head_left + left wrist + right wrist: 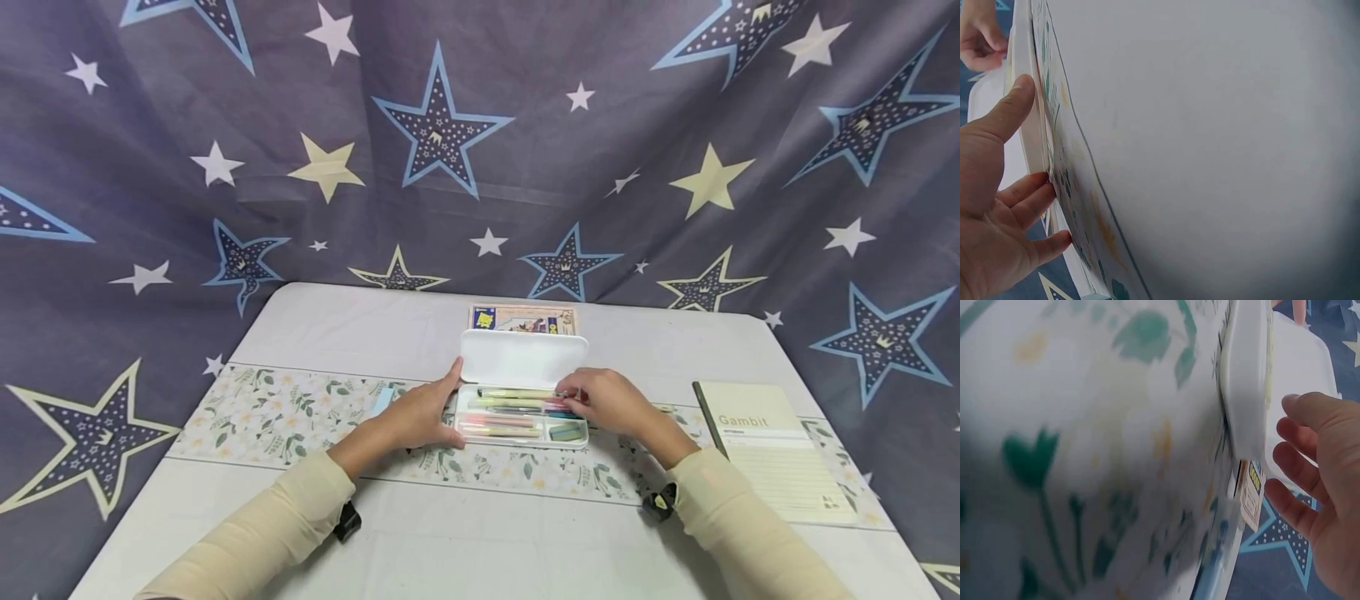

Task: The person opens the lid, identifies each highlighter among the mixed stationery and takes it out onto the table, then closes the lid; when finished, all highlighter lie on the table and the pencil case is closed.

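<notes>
A white pencil case [525, 358] stands with its lid raised at the middle of the table. Inside lie several pens and pencils [501, 421], and a small greenish block [566, 432] sits in the front right compartment. My left hand [420, 414] touches the case's left end, fingers extended and thumb at the front corner. Over the right end, my right hand [611, 402] has its fingers bent loosely above the pens. In the right wrist view, nothing shows between the fingers of that right hand [1329, 462].
Behind the lid lies a printed box [525, 318]. A notebook marked Gambit [772, 450] is on the right. A light blue piece [382, 401] lies beyond my left wrist. A pen with a clear cap [1213, 562] rests right of the case. A star-patterned curtain [480, 167] hangs behind the table.
</notes>
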### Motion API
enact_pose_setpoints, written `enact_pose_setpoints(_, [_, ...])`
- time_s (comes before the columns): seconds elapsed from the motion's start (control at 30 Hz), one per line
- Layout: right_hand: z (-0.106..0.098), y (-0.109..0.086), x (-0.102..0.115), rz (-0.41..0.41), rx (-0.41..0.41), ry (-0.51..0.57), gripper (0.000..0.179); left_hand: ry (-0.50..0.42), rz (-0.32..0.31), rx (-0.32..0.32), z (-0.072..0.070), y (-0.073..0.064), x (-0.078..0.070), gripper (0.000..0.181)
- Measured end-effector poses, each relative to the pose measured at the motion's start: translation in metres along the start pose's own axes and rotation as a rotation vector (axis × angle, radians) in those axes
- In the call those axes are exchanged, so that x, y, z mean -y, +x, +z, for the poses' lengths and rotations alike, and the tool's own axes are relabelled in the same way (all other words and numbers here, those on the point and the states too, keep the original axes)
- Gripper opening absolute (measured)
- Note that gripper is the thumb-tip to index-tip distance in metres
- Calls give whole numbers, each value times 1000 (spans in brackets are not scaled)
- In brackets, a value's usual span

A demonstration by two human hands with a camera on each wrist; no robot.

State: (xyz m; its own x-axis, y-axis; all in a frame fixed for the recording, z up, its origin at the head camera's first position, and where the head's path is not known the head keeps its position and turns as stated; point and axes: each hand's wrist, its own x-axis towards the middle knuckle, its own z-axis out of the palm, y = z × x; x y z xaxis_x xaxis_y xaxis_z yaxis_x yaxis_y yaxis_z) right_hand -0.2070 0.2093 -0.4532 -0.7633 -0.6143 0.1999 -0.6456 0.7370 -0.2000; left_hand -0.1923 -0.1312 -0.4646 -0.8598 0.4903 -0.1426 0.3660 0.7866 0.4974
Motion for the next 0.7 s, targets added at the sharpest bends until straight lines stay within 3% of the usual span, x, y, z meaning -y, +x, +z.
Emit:
enact_pose_setpoints(0.3, [9,13,12,-85,17,8,9,-8,-2,-4,0,-1,-1,140])
enact_pose_setpoints(0.7, [16,18,18,-135,18,-14,10,6,-6,4,0,0,-1,140])
